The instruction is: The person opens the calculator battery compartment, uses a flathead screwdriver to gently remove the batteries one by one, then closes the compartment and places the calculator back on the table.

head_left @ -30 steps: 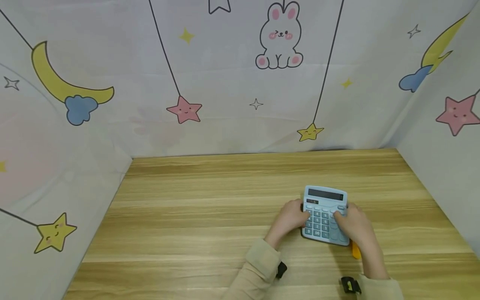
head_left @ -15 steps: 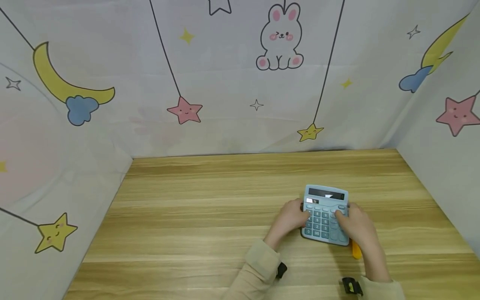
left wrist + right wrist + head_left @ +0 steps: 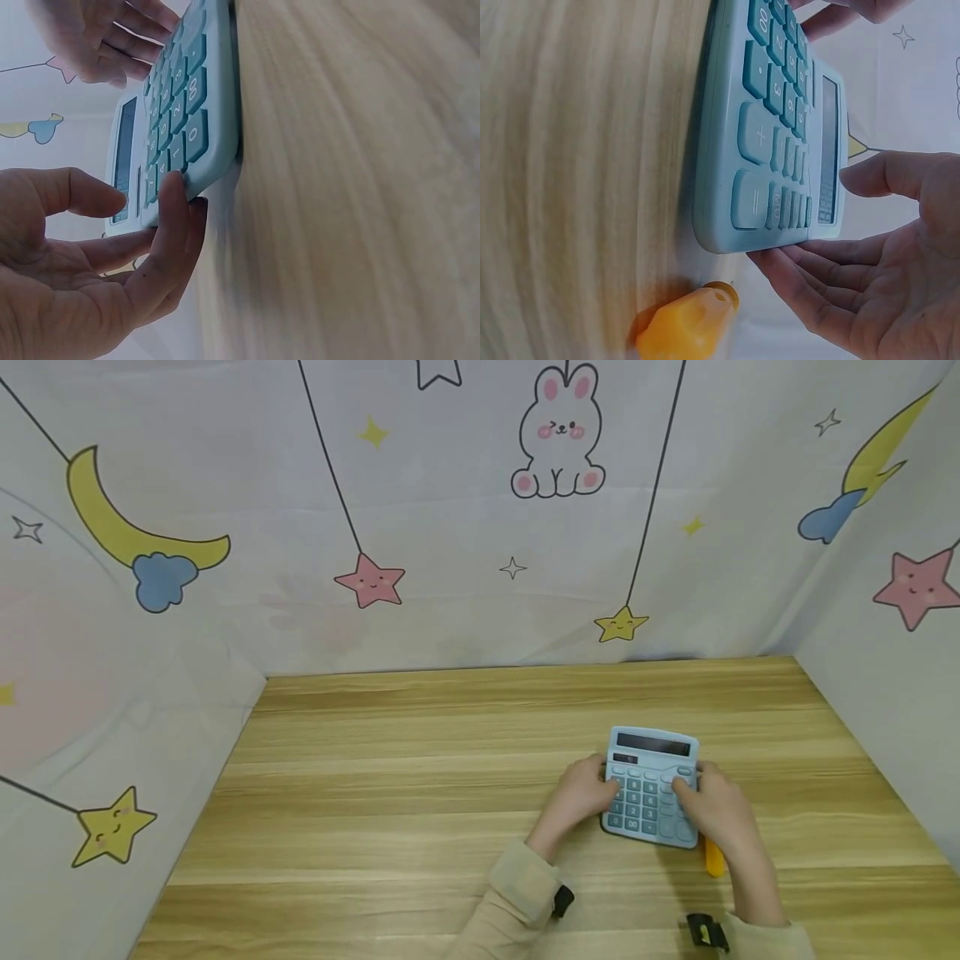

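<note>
A light blue calculator (image 3: 651,787) with teal keys and a dark display strip sits at the right of the table, its keys toward the head camera. My left hand (image 3: 583,793) grips its left edge, thumb over the front; in the left wrist view, fingers of the left hand (image 3: 97,277) press the side. On the opposite edge, my right hand (image 3: 716,806) holds it the same way, fingertips partly hidden behind. The right wrist view puts the right hand (image 3: 877,262) at the display end. Whether the lower edge touches the table, I cannot tell.
An orange object (image 3: 714,858) lies beside the calculator's lower right corner, partly under my right forearm; up close it is a translucent orange piece (image 3: 690,326) with a rounded end. White printed cloth (image 3: 465,610) stands behind the wooden table (image 3: 390,777) and along both sides.
Both hands keep their hold on the calculator. It has shifted very slightly away from me, and the right hand with it. The reflection on the display came and went.
</note>
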Motion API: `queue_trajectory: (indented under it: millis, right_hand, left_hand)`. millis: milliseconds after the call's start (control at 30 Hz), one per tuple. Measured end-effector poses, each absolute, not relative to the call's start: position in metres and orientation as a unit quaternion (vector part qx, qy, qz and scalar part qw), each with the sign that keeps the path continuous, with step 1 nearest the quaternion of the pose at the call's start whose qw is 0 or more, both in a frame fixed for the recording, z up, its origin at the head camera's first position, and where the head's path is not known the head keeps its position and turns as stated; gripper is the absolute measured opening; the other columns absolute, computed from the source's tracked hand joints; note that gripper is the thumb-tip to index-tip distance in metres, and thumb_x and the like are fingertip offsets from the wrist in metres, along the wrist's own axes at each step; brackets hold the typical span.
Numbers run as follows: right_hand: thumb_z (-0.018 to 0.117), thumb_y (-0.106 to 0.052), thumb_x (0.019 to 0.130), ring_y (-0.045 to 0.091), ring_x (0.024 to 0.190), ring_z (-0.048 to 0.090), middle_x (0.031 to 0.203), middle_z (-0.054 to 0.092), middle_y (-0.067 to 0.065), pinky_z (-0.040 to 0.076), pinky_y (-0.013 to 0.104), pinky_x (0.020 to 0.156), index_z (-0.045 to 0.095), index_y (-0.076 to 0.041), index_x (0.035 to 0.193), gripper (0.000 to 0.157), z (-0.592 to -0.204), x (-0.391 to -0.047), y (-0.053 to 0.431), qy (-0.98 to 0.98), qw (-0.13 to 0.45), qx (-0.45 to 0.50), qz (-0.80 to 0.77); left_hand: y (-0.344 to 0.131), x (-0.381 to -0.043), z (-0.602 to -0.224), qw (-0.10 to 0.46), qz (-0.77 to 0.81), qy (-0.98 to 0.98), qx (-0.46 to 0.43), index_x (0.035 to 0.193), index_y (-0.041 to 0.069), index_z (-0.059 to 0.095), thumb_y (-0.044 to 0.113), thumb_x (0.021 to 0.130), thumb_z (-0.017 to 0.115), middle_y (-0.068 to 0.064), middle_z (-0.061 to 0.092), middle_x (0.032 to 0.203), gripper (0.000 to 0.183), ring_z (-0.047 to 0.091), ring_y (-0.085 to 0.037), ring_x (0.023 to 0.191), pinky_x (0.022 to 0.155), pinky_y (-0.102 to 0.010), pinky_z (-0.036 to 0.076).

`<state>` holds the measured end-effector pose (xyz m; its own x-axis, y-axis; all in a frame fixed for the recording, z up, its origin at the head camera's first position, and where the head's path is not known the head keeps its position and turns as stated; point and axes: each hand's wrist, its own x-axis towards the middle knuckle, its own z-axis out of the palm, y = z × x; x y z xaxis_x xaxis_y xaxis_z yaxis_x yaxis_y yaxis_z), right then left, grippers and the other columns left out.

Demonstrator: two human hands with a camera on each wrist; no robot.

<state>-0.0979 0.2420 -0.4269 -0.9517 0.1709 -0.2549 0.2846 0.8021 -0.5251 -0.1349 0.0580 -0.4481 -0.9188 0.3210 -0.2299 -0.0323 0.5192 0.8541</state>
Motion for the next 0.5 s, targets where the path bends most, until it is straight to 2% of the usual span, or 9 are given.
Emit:
queue_trajectory:
  millis: [233, 500]
  right_hand:
    - [0.044, -0.027, 0.095, 0.051, 0.108, 0.053, 0.124, 0.050, 0.041, 0.044, 0.060, 0.089, 0.032, 0.021, 0.136, 0.065, -0.4223, -0.0959, 0.2399, 0.946, 0.088, 0.119, -0.289]
    - [0.044, -0.026, 0.096, 0.049, 0.106, 0.055, 0.120, 0.054, 0.039, 0.045, 0.059, 0.087, 0.030, 0.021, 0.137, 0.064, -0.4176, -0.0933, 0.2386, 0.947, 0.077, 0.111, -0.293]
  left_hand:
    - [0.0573, -0.1347, -0.4454, 0.170, 0.477, 0.858, 0.091, 0.131, 0.001, 0.056, 0.011, 0.086, 0.056, -0.001, 0.052, 0.071, 0.046, 0.038, -0.010, 0.050, 0.046, -0.023, 0.033]
    - [0.0561, -0.1336, -0.4409, 0.164, 0.475, 0.860, 0.091, 0.132, 0.001, 0.055, 0.012, 0.087, 0.056, -0.002, 0.051, 0.073, 0.046, 0.039, -0.012, 0.055, 0.049, -0.024, 0.033]
